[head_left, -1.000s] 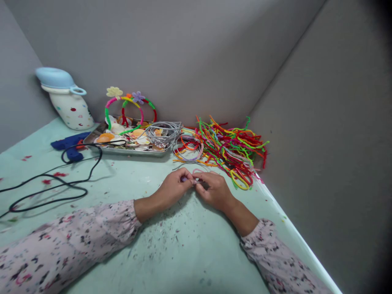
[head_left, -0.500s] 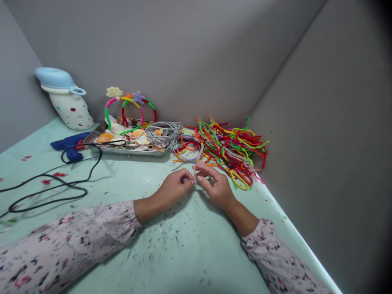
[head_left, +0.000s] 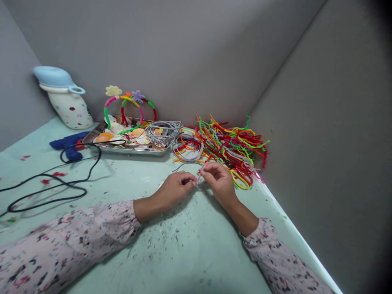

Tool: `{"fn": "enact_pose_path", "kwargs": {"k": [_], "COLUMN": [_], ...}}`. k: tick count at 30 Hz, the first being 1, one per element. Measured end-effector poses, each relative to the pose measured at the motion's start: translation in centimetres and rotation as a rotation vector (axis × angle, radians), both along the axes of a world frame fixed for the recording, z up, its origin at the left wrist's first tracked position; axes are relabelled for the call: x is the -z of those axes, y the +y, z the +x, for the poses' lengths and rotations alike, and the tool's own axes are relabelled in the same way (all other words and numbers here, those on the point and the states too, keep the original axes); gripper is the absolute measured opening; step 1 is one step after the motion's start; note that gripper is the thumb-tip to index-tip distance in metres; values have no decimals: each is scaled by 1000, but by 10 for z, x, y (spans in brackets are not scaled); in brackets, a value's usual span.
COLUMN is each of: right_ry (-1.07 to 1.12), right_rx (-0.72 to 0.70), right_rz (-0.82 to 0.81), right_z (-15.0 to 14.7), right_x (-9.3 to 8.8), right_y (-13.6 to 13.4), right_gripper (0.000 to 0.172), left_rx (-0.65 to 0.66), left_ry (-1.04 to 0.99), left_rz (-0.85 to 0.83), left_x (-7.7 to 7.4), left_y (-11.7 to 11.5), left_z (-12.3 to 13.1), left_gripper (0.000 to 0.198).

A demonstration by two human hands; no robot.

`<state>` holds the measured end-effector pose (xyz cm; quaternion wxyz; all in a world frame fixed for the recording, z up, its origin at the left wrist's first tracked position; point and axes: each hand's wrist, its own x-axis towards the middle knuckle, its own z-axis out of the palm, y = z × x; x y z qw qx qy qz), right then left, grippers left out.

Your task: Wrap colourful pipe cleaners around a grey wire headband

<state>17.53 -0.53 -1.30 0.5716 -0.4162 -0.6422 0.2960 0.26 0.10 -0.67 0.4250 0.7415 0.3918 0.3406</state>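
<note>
Between my hands runs a short pale pink pipe cleaner, slanting up to the right. My left hand is closed, pinching its lower end between thumb and forefinger; a bit of purple shows inside the fingers, mostly hidden. With thumb and fingertips, my right hand grips the upper end. Just beyond the hands lie coiled rings of pipe cleaner and grey wire. A big heap of colourful pipe cleaners spreads behind my right hand.
A metal tray at the back holds paper cutouts, a grey wire coil and two flower-topped pipe cleaner hoops. To its left are a blue glue gun, a looping black cord and a white bottle. Walls border the table.
My right hand has turned and closed more tightly on the pink pipe cleaner, which now leans to the right instead of standing upright. My left hand has shifted slightly right.
</note>
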Motion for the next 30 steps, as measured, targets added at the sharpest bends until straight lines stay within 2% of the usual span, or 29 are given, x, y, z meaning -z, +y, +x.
{"fn": "enact_pose_path", "kwargs": {"k": [5,9,15,23,26,30], "right_ry": [50,12,-173,-340,-379,-412], "right_rx": [-37,-43,50,155,186,172], "right_rz": [11,51,221,356,365,300], "right_z": [-1,-1,4,9,11,9], "right_x": [-2,-3,-10,-15,-15,-15], "right_y": [-1,-2,-4,-12,-12,-8], "right_gripper": [8,7,7,7,7,9], "left_rx": [7,17,15,4,-7,-11], "left_ry": [13,27,49,57,59,48], "left_rz": [12,21,34,26,20,29], "left_x": [0,1,-1,-2,-1,1], "left_y": [0,0,-1,1,1,0], "left_z": [0,0,0,-1,0,0], "left_gripper": [21,21,22,23,23,23]}}
